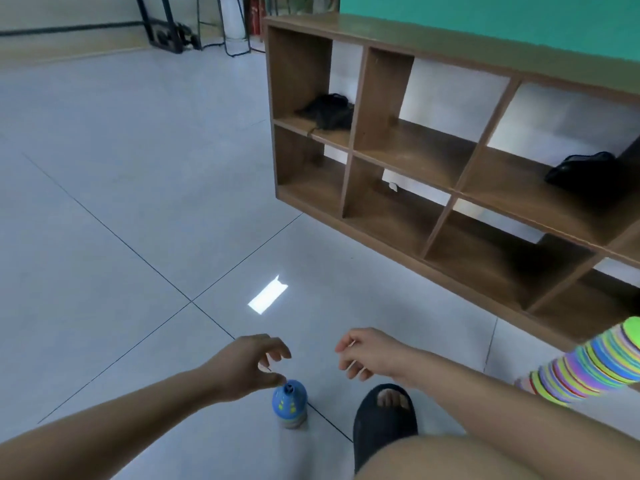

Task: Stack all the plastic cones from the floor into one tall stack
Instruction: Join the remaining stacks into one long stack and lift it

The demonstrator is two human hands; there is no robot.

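A blue plastic cone [289, 402] with yellow-green holes stands upright on the tiled floor near my foot. My left hand [247, 365] hovers just above its tip, fingers curled and apart, thumb close to the tip and holding nothing. My right hand [370, 353] hangs to the right of the cone, loosely curled and empty. A long stack of many-coloured cones [588, 367] juts in from the right edge, tilted; what carries it is out of view.
A low wooden cubby shelf [433, 161] runs along the green wall on the right, with dark bags in two compartments. My foot in a black sandal [384, 420] is beside the cone. Black metal stands [166, 29] are at the far wall.
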